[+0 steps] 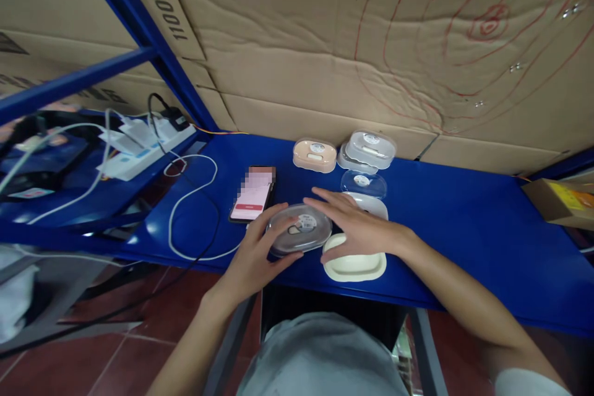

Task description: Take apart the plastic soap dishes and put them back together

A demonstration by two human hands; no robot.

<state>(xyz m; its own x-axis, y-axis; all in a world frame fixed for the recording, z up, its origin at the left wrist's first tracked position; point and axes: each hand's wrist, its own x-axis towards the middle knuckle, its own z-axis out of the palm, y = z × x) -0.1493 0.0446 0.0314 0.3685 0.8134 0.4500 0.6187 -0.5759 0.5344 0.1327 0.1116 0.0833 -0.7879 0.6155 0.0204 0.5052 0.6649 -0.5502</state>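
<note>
A grey oval plastic box with a clear lid and a round white label (310,223) lies near the front edge of the blue table. My left hand (257,252) curls around its left side, thumb at the near edge and fingers over the lid. My right hand (353,221) is spread at the box's right end, fingertips at its far rim. Below the right palm sits an open cream oval tray (357,267), partly covered by that hand. Behind it a white oval tray (374,204) is partly hidden. A loose clear lid (363,184) lies just beyond.
A peach lidded box (314,155) and stacked grey lidded boxes (371,148) stand by the cardboard wall (288,31). Left are a phone (253,195), a white cable (171,223) and a power strip (139,151). A cardboard box (552,201) stands far right.
</note>
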